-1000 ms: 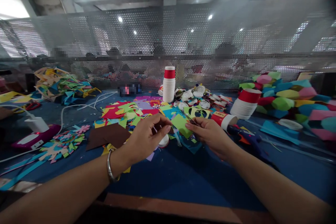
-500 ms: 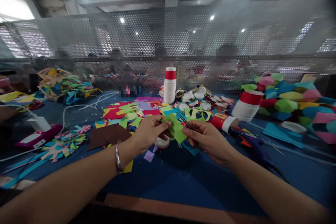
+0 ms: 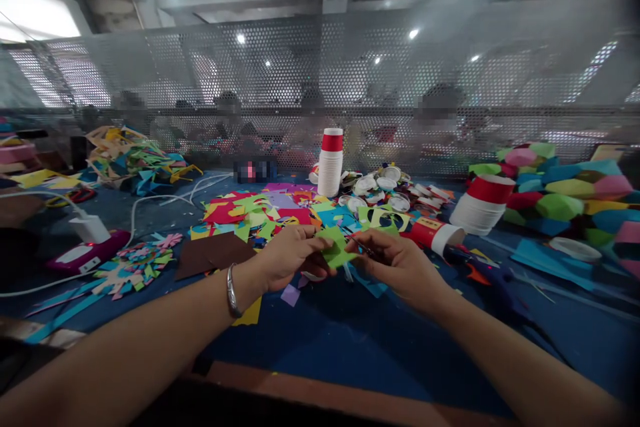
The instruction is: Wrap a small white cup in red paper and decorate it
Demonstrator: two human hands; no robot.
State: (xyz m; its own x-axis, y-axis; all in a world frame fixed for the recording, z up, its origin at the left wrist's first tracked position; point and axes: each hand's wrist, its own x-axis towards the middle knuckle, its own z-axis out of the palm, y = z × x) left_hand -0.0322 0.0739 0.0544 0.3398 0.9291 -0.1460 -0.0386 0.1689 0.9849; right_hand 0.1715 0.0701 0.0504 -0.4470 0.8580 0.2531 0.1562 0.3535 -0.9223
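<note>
My left hand [image 3: 290,257], with a metal bangle on its wrist, pinches a small green piece of paper [image 3: 334,248] just above the blue table [image 3: 340,340]. My right hand [image 3: 395,263] is closed round small dark scissors [image 3: 361,245], whose blades meet the paper's right edge. Both hands hover over a litter of coloured paper scraps [image 3: 260,213]. A roll of tape lies under my left hand, mostly hidden.
A stack of red-rimmed paper cups [image 3: 331,162] stands at the back, another stack [image 3: 481,203] lies tilted at right, beside coloured paper solids [image 3: 555,193]. A glue gun [image 3: 485,273] lies right of my hand. A brown sheet [image 3: 213,253] and a pink device [image 3: 83,255] lie left. A perforated screen [image 3: 320,80] backs the table.
My hands have drawn closer together and the green paper has turned between them, with the scissors now at its edge. The view has shifted slightly right.
</note>
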